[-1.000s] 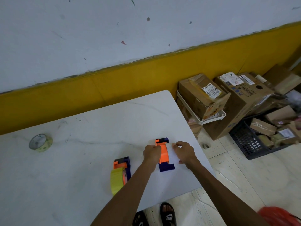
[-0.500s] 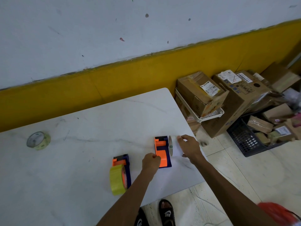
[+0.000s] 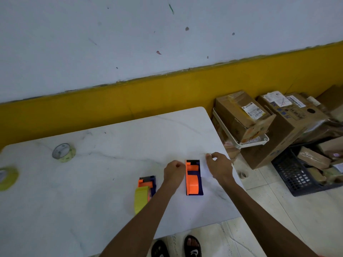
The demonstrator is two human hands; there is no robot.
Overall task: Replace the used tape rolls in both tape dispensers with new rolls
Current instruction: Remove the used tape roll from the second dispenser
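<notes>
Head view: left hand is fisted just left of the orange dispenser, its grip closed; whether it holds anything I cannot tell. Right hand, just right of the dispenser, pinches something pale and unclear. White table; yellow-banded wall beyond the dispenser.

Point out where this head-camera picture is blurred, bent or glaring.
Head view: soft, even light, no hard glare on the table; the tape roll at the left edge is smeared; wide-angle bending curves the yellow wall band; both hands look slightly soft.
</notes>
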